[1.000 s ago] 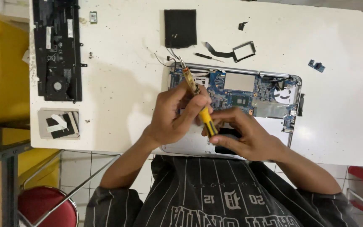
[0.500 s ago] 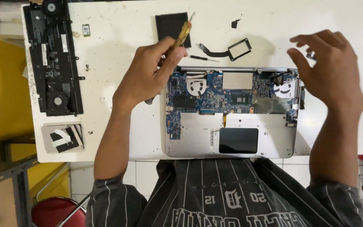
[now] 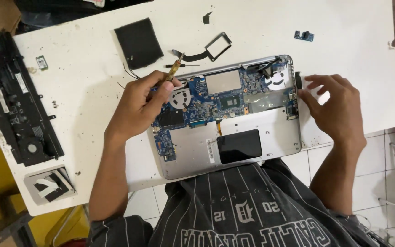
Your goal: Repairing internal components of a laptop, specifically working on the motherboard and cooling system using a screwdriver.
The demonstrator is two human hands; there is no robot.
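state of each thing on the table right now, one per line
laptop: bottom cover off, board exposed
screwdriver: gripped in left hand, tip up
right hand: open, fingers at laptop's right edge
black panel: detached, flat at far left
black pad: loose on table

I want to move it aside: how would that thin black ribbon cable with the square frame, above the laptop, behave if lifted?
The ribbon cable looks thin and flat, so probably floppy and very light. Its square frame likely dangles and swings. Being so slim, it may crease or tear easily.
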